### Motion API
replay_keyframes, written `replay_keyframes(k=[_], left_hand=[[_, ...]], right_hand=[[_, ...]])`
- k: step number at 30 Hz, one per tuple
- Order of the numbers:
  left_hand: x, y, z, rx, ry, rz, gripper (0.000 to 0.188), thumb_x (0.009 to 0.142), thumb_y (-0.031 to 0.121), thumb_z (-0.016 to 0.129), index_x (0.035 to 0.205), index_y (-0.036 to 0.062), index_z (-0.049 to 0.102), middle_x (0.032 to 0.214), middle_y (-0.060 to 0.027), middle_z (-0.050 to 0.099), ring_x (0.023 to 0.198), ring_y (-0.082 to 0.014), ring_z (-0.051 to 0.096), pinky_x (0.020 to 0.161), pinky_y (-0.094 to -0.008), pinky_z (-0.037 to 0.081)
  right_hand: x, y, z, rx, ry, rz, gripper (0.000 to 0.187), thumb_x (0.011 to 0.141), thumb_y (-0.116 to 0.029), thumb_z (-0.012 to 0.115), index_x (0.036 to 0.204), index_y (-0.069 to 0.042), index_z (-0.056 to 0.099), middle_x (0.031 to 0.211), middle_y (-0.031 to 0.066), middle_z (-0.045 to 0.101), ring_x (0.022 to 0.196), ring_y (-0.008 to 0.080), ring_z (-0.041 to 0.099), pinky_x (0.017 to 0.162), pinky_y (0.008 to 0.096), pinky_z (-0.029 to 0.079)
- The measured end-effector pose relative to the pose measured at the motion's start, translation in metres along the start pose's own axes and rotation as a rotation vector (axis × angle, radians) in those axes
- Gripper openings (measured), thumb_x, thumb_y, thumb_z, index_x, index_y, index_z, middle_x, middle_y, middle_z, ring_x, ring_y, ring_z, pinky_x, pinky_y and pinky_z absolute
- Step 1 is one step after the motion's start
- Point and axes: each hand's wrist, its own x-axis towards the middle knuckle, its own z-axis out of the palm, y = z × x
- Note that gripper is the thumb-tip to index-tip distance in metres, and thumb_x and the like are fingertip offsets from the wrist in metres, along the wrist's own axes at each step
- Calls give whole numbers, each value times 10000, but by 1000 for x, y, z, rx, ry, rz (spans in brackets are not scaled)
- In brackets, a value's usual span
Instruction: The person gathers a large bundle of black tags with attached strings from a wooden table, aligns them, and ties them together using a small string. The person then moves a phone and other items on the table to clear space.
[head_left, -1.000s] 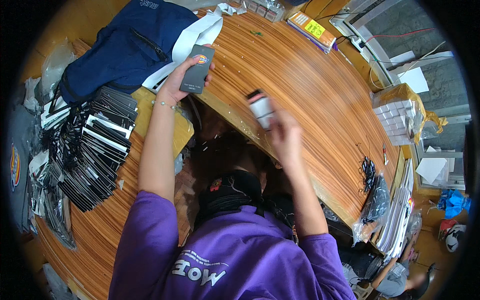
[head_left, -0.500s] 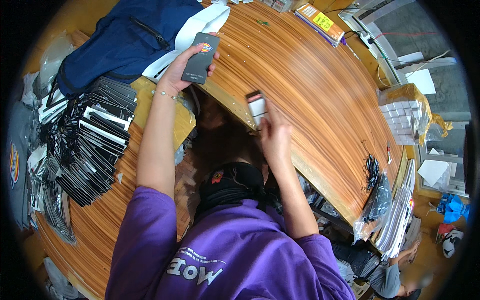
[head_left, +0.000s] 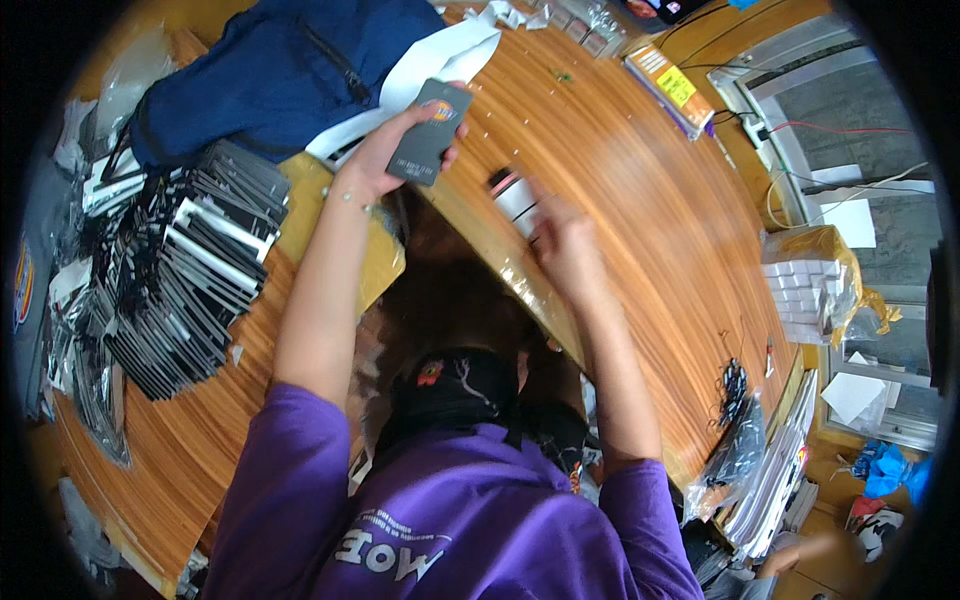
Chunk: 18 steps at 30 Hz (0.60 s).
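My left hand (head_left: 385, 150) holds a dark grey flat card-like tag (head_left: 428, 132) with a small orange mark, raised over the edge of the wooden table (head_left: 640, 220). My right hand (head_left: 565, 240) grips a small white cylinder with a dark cap (head_left: 512, 196) at the table's inner edge. The two hands are a short distance apart. A blue garment (head_left: 270, 70) with a white strip (head_left: 430, 62) lies just beyond the left hand.
A large pile of dark flat tags (head_left: 170, 270) lies to the left. Clear plastic bags (head_left: 80, 390) sit at the far left. A cardboard box (head_left: 340, 240) lies under my left arm. Wrapped white boxes (head_left: 805, 285) and black cords (head_left: 732, 385) are at the right.
Both hands have moved a little toward the table's middle. The left hand still holds the dark tag, and the right hand still holds the white cylinder.
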Motion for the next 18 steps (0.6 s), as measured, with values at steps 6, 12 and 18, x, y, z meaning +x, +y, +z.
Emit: replay_keyframes(k=[6, 12, 18], left_hand=[[-6, 1, 1, -52, 37, -14, 541, 876, 285, 491, 1347, 128, 276, 922, -95, 506, 652, -151, 538, 570, -260, 471], [-1, 1, 3, -62, 50, -45, 577, 860, 308, 512, 1349, 126, 266, 918, -99, 501, 658, -156, 537, 572, -262, 471], [-1, 3, 8, -57, 125, 14, 594, 860, 306, 519, 1370, 202, 232, 905, -101, 510, 662, -172, 555, 585, -293, 484]], right_hand=[[33, 32, -29, 231, -2, 90, 388, 788, 15, 527, 1171, -50, 528, 1039, 175, 595, 958, 293, 562, 834, 345, 434], [108, 216, -72, -27, 511, 460, 409, 781, -27, 517, 1189, 0, 501, 1059, 204, 593, 966, 308, 587, 828, 357, 449], [137, 224, -48, -108, 332, 306, 390, 792, -84, 524, 1182, -93, 531, 1057, 213, 582, 967, 348, 571, 836, 370, 447]])
